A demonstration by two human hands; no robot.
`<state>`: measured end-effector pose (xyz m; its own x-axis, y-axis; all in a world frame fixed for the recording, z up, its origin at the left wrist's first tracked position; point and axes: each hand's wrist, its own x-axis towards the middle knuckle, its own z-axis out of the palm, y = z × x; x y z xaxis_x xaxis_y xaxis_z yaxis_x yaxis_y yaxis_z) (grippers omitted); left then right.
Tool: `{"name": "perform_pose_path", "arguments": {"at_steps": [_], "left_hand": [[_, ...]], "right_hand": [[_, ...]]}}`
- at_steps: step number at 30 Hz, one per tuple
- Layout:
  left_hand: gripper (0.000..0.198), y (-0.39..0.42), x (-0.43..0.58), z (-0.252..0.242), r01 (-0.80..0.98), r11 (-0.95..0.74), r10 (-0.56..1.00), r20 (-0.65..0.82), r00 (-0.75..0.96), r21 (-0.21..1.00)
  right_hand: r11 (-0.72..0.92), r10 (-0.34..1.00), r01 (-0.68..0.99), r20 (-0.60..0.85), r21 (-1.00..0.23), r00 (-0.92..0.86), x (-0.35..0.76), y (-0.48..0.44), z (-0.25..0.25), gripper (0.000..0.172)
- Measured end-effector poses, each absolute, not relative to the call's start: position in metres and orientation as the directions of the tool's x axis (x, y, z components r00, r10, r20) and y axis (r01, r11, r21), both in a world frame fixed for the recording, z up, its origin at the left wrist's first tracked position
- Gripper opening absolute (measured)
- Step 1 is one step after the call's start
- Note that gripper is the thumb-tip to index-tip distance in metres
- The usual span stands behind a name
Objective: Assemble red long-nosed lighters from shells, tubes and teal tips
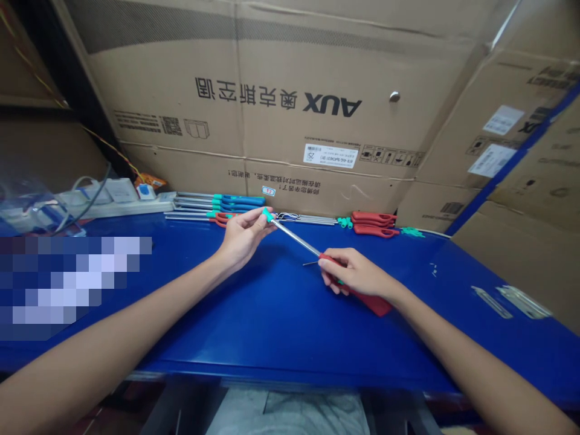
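My right hand [356, 273] is closed around the red handle [371, 302] of a long tool with a thin metal shaft [295, 237]. My left hand [244, 232] pinches the small teal cap [268, 215] on the far tip of that shaft. The tool is held slanted just above the blue table [281, 326]. A thin dark pin [310, 263] sticks out beside my right fingers.
Along the back edge lie blue-handled tools [238, 201], red-handled tools [374, 223], loose metal rods [308, 219] and teal caps [345, 222]. Cardboard boxes [290, 103] wall the back and right. A white power strip [118, 202] and cables sit at the left. Metal strips [521, 301] lie at the right.
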<state>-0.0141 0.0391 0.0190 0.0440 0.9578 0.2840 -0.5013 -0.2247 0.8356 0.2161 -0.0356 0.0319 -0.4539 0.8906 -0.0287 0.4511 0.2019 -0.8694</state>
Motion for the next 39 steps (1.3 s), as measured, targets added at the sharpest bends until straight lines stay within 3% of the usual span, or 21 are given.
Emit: {"name": "perform_pose_path", "arguments": {"at_steps": [6,11,19,27,39], "left_hand": [[0.022,0.037,-0.016,0.022,-0.574,-0.18,0.953,0.287,0.101,0.799],[0.022,0.036,-0.017,0.026,-0.547,-0.199,0.945,0.307,0.112,0.813],[0.022,0.034,-0.017,0.027,-0.451,-0.289,0.938,0.343,0.041,0.844],[0.024,0.034,-0.016,0.026,-0.401,-0.329,0.93,0.367,0.02,0.855],[0.013,0.038,-0.014,0.022,-0.368,-0.232,0.966,0.256,0.018,0.901]], "right_hand": [[0.015,0.816,0.11,-0.051,-0.994,-0.576,0.216,-0.029,0.024,0.031],[-0.029,0.801,0.069,-0.065,-0.997,-0.595,0.217,-0.028,0.022,0.029],[0.163,0.862,0.333,-0.03,-0.929,-0.506,0.213,-0.036,0.031,0.035],[0.235,0.903,0.512,-0.01,-0.826,-0.43,0.212,-0.04,0.035,0.035],[0.403,0.915,0.831,0.154,-0.384,-0.372,0.218,-0.038,0.029,0.028]]}}
